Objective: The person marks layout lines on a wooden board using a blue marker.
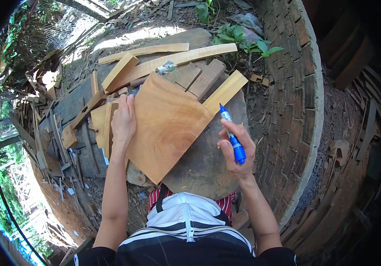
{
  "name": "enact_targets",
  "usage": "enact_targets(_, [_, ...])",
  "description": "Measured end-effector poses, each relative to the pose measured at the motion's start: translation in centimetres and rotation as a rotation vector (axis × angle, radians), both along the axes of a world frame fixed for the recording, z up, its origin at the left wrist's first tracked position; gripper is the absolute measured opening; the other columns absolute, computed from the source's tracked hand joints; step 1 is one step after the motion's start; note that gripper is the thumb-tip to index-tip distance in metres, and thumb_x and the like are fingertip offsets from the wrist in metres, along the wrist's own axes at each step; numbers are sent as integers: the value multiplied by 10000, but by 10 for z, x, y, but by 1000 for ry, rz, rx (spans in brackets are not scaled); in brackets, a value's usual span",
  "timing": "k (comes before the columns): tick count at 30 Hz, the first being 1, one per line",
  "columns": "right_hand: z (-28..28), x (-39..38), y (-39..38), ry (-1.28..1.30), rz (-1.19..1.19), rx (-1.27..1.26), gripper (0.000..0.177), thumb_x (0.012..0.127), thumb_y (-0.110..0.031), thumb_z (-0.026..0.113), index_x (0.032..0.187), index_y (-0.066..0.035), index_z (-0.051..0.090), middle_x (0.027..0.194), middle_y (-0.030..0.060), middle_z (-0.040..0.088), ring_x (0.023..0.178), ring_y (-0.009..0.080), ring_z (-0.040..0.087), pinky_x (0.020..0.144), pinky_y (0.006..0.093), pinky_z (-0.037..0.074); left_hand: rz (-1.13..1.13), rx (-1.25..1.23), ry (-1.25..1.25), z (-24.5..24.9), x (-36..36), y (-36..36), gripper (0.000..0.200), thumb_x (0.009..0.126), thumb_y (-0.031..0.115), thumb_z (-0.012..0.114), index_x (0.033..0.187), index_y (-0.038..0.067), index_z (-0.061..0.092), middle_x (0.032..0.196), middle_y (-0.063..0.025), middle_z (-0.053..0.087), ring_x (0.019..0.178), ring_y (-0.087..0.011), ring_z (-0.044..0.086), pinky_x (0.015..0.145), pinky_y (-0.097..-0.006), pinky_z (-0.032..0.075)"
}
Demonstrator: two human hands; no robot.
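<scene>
A flat, light-brown wooden board [168,124] lies tilted like a diamond on a round stone slab [208,164]. My left hand [123,122] grips the board's left edge, fingers curled over it. My right hand [237,148] hovers to the right of the board, above the slab, shut on a blue marker [232,135] whose tip points up toward the board's right corner. The marker tip is clear of the wood.
Several wooden offcuts and strips [173,60] are piled beyond the board, with more scraps [99,117] at its left. A curved brick wall [297,102] rises on the right. Loose planks and debris [40,133] cover the ground at left.
</scene>
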State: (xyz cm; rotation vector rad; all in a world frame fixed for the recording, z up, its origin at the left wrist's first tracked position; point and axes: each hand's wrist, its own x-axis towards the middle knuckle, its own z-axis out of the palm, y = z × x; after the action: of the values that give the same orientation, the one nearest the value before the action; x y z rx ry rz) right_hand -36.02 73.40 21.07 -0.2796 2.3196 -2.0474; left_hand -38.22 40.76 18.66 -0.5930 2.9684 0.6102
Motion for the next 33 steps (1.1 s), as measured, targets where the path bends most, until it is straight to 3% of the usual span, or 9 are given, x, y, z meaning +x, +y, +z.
enact_targets(6, [-7,-38,10,116,34,80,428,870,-274,701,1224,-42,640,928,135,626,781,240,606,697,334,484,58,5,48,2,10,13,401,1053,431,289,1026,76,474,830,-272,646,822,-505,602,683,-593,427])
enact_targets(14, [-15,-50,7,77,25,33,441,865,-238,700,1227,3,622,973,163,644,812,256,630,717,329,499,76,69,156,-2,8,18,377,1061,400,318,1022,56,470,752,-248,602,742,-495,574,601,-529,391])
enact_targets(28, [-23,-60,4,84,52,23,426,847,-183,697,1217,15,622,954,170,648,806,266,634,710,326,497,69,29,161,1,2,25,367,1066,368,331,1002,37,478,755,-230,580,712,-475,560,595,-501,390])
enact_targets(33, [-15,-69,4,29,88,-11,345,838,-148,677,1140,17,657,934,165,661,792,251,644,705,313,497,90,41,137,2,2,24,362,1066,358,340,990,35,485,758,-229,581,708,-468,559,594,-493,393])
